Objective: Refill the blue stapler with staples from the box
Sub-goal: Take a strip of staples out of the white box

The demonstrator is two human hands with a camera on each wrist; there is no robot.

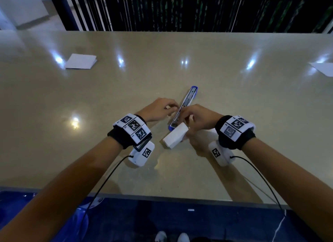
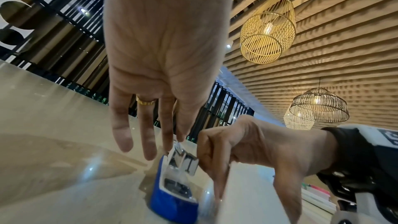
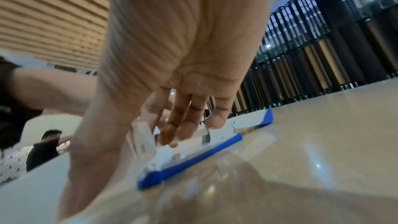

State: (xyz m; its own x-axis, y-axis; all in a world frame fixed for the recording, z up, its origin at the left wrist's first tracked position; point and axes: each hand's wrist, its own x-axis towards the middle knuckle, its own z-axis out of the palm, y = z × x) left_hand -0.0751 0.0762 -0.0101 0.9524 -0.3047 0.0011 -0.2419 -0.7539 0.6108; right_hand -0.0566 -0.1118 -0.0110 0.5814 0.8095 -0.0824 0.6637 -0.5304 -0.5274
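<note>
The blue stapler (image 1: 186, 104) lies swung open flat on the beige table (image 1: 234, 101), its metal staple channel facing up; it also shows as the stapler (image 2: 172, 205) and the stapler (image 3: 193, 157) in the wrist views. My right hand (image 1: 182, 113) pinches a silver staple strip (image 2: 183, 159) between thumb and forefinger just above the channel's near half. My left hand (image 1: 173, 106) reaches in from the left with fairly straight fingers (image 2: 148, 134), whose tips touch the strip's far end. The white staple box (image 1: 174, 138) lies by the stapler's near end, against my right palm.
A folded white paper (image 1: 81, 61) lies at the far left of the table, another sheet (image 1: 322, 68) at the far right edge. The table's front edge (image 1: 162, 199) runs close to my body. A seated person (image 3: 43, 146) is in the background.
</note>
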